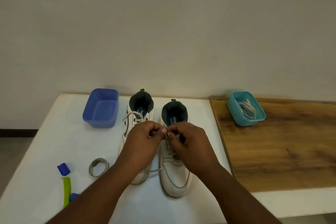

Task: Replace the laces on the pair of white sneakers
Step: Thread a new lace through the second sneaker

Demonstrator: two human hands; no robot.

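Both hands curled and pinching at the lace of the right-hand sneaker (175, 162), above its upper eyelets: left hand (143, 139) and right hand (189, 142) with fingertips meeting over the tongue, thumbs and forefingers closed on the white lace (166, 133). Hard to tell which strand sits in which grip. Loose lace end (156, 170) trailing out between the two shoes near the toes.

Left-hand sneaker (131, 125) just beside its mate, partly hidden under the left wrist, still laced, a loop of lace lying across its collar. Both toes pointing toward the wearer of the camera, openings toward the wall.

On the white desk (54, 142): blue tub (101, 109) left of the shoes, roll of tape (98, 166) near the left forearm, green-and-blue tool (65, 183) at the near left. On the wooden board (281, 151) to the right, teal tub (245, 109) holding coiled white laces (247, 109).
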